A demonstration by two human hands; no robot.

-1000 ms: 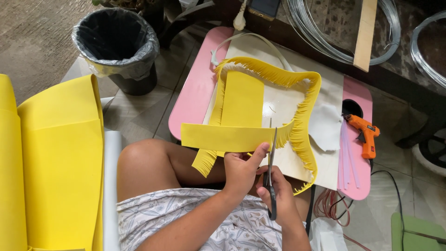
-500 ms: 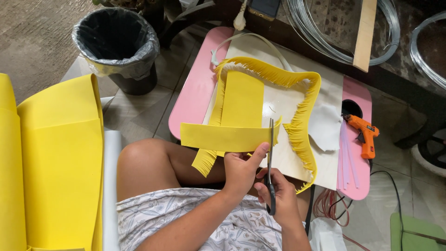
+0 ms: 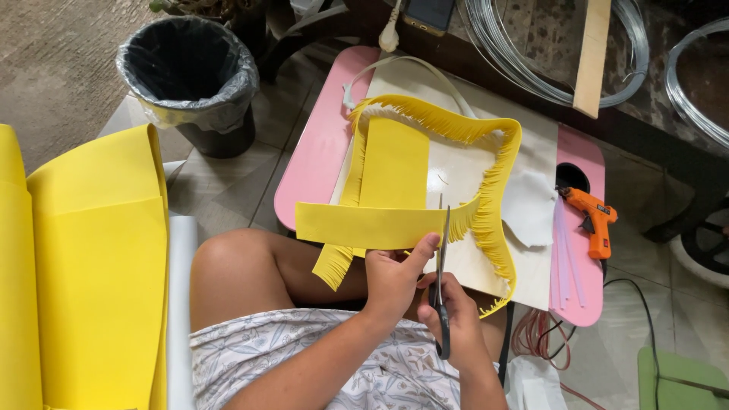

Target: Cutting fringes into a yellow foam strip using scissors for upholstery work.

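Observation:
My left hand (image 3: 395,277) pinches the lower edge of a long yellow foam strip (image 3: 364,225), held level above my lap. My right hand (image 3: 456,326) grips black-handled scissors (image 3: 442,262), blades upright and cutting into the strip's right part. Right of the blades the strip is cut into a fringe (image 3: 467,220). The fringed length loops on around a white sheet on the pink table (image 3: 319,159). A flat yellow foam rectangle (image 3: 395,163) lies on the table inside that loop.
A black-lined bin (image 3: 190,72) stands at the far left. Large yellow foam sheets (image 3: 91,266) lie to my left. An orange glue gun (image 3: 592,220) rests on the table's right side. Wire coils (image 3: 547,53) and a wooden slat (image 3: 592,53) lie beyond.
The scissors have closed another cut into the strip and sit slightly further left along it. My left hand keeps the same hold.

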